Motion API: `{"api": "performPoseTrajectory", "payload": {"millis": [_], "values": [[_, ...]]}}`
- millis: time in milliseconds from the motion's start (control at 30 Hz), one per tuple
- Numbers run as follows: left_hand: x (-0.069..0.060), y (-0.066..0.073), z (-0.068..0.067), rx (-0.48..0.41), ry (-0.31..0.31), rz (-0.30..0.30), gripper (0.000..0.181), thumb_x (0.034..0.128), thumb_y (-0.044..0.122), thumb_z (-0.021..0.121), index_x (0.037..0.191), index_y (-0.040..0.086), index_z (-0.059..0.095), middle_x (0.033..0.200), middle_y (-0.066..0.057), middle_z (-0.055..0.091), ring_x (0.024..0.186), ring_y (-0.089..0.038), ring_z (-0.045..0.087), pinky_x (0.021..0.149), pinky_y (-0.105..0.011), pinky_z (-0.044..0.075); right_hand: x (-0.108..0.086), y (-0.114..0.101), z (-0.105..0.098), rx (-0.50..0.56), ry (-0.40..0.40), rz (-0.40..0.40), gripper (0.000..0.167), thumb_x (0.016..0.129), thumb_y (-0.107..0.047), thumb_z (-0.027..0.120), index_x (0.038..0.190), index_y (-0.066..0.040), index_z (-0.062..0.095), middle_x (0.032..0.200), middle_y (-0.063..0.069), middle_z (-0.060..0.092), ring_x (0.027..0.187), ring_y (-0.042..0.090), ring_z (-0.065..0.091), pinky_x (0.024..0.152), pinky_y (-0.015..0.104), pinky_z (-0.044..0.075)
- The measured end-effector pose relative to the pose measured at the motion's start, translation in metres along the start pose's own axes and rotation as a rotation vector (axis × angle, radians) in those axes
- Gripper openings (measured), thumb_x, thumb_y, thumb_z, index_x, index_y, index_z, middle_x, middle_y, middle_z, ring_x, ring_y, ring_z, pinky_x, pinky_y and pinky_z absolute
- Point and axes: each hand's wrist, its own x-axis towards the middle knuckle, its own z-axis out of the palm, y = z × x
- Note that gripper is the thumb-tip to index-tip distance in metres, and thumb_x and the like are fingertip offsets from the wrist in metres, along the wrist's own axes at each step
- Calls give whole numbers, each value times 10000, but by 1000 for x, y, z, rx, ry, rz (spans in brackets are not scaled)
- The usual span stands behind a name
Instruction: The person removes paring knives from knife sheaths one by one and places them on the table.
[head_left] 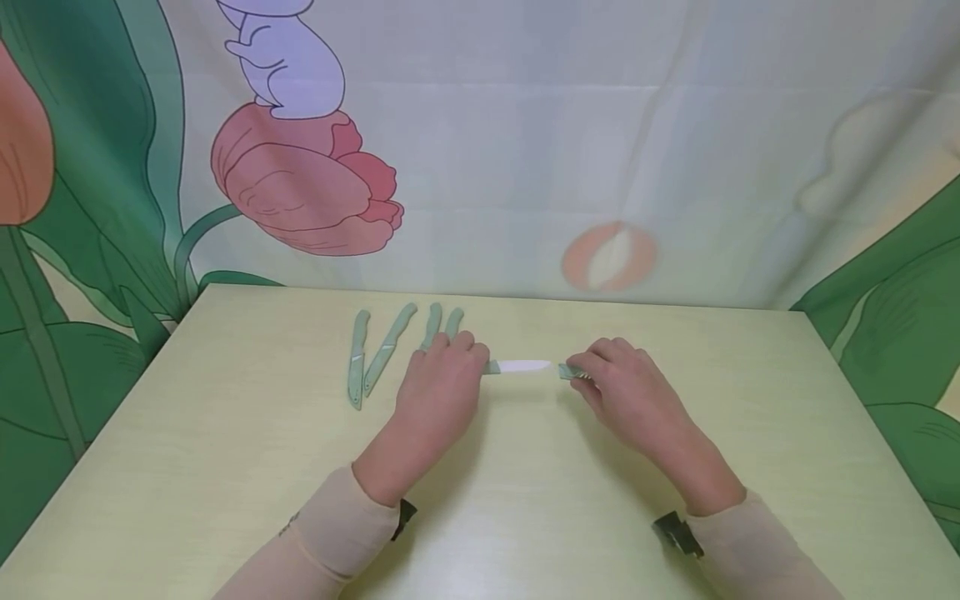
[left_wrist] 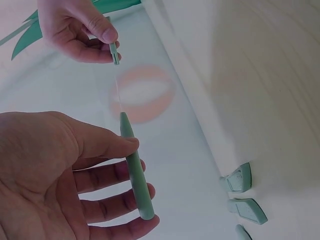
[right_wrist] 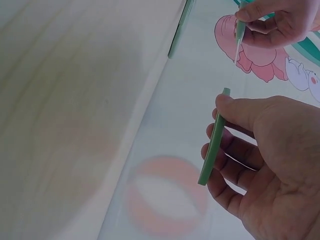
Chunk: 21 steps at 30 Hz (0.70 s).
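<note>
My left hand (head_left: 444, 385) pinches the green handle of a small knife (left_wrist: 135, 172) between thumb and fingers. The knife's bare white blade (head_left: 525, 366) points right. Facing its tip, my right hand (head_left: 626, 392) holds a green knife sheath (right_wrist: 215, 140) by thumb and fingertips. A short gap separates the blade tip from the sheath's end. In the left wrist view the sheath's narrow open end (left_wrist: 116, 59) faces the blade. Both pieces are held above the table, and my left fingers hide most of the handle in the head view.
Several sheathed green knives lie left of and behind my left hand, among them one knife (head_left: 357, 358) and a slanted one (head_left: 390, 348). The pale wooden table (head_left: 525, 517) ends at a printed curtain (head_left: 510, 167) at the back.
</note>
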Motion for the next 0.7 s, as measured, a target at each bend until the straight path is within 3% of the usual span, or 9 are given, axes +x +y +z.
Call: {"api": "performPoseTrajectory", "payload": {"millis": [700], "values": [[2, 0, 4, -35, -10, -62, 113, 992, -2, 666, 1046, 77, 727, 944, -51, 610, 901, -282, 592, 623, -418, 535, 3, 0, -2, 5, -24, 6, 230, 930, -49, 798, 1157, -50, 760, 1064, 86, 716, 947, 313, 649, 818, 472, 562]]}}
